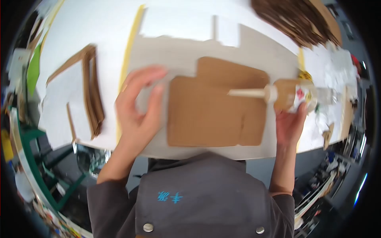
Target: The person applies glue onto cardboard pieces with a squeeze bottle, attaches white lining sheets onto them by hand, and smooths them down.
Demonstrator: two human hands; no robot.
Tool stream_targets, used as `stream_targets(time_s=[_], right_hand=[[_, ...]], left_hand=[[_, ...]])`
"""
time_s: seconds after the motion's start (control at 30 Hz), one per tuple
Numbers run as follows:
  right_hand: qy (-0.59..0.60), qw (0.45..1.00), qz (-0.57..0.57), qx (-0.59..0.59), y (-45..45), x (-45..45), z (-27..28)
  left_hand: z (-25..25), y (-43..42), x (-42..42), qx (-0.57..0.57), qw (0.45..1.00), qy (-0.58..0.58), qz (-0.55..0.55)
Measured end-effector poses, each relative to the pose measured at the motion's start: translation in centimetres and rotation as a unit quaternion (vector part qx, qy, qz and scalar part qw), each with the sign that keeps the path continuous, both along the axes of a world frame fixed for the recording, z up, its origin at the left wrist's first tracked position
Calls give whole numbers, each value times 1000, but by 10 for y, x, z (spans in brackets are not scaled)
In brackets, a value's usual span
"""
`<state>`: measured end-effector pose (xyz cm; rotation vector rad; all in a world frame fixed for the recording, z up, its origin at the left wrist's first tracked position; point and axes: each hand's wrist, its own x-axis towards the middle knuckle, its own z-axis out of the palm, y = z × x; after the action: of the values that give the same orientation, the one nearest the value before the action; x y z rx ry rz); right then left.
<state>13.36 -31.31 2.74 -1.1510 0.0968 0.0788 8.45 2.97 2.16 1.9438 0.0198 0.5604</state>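
A flat brown cardboard piece with a raised or wider tab at its back lies on the table in front of me. My right hand grips a glue bottle with amber contents and a white label. The bottle is tipped on its side, its long pale nozzle pointing left over the cardboard. Whether the tip touches the cardboard I cannot tell. At the cardboard's left side my left hand is slightly blurred, thumb and fingers apart and nothing between them.
On the left stands a stack of folded cardboard beside white sheets. Brown cardboard pieces are piled at the back right. Yellow tape strips run across the white table. Clear plastic and scraps lie on the right.
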Motion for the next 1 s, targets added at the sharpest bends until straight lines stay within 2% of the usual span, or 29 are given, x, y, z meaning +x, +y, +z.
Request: stream_targets(time_s=[0.1, 0.2, 0.3, 0.43, 0.5, 0.63, 0.77, 0.83, 1.0], right_hand=[[-32, 989, -92, -110, -43, 38, 15], [-29, 978, -127, -164, -71, 59, 13], [-16, 950, -135, -280, -68, 72, 10], [-31, 945, -132, -299, -50, 83, 13], [-40, 932, -108, -344, -46, 85, 15], [-61, 938, -105, -324, -46, 79, 15], [-42, 946, -125, -296, -44, 56, 20], [-25, 946, -91, -310, -49, 41, 21], [-5, 942, -99, -321, -58, -7, 22]], left_hand=[[-4, -1, -44, 121, 991, 65, 0], [-14, -15, -76, 147, 986, 78, -11], [-18, -28, -84, 207, 975, 86, -3], [-19, -30, -81, 220, 972, 85, 8], [-19, -30, -80, 225, 970, 92, 2], [-22, -30, -81, 215, 973, 86, 3], [-27, -31, -82, 213, 974, 74, 13], [-27, -29, -82, 214, 974, 77, 7], [-30, -28, -83, 207, 975, 75, 0]])
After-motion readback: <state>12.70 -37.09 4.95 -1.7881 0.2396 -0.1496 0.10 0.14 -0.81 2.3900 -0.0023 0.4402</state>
